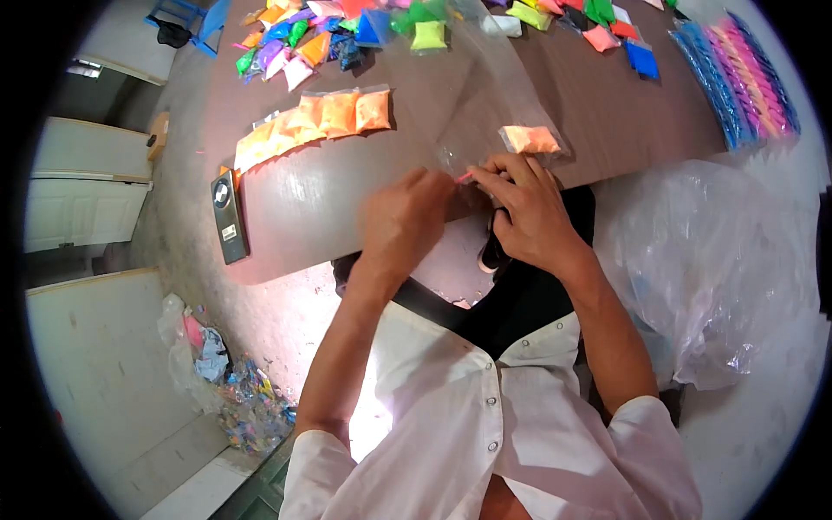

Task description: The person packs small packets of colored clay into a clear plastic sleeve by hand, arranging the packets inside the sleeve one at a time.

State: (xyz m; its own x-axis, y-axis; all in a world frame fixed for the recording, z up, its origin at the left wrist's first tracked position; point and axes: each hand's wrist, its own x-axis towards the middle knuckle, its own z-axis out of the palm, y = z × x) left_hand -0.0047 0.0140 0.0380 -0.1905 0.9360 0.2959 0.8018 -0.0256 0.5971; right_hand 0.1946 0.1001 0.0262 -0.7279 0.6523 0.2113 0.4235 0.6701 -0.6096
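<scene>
My right hand is at the table's near edge, with thumb and forefinger pinched at a small pink-red piece. Its raised fingers lie close to an orange packet in a clear plastic sleeve. On the other side of the piece, my left hand is curled closed and smeared by motion. What its fingers hold is hidden. Clear plastic film runs from the far side of the table down toward my hands.
A strip of joined orange packets lies on the brown table. A phone sits at the left edge, and many coloured packets at the back. Bundled blue and pink strips and a large clear bag are at right.
</scene>
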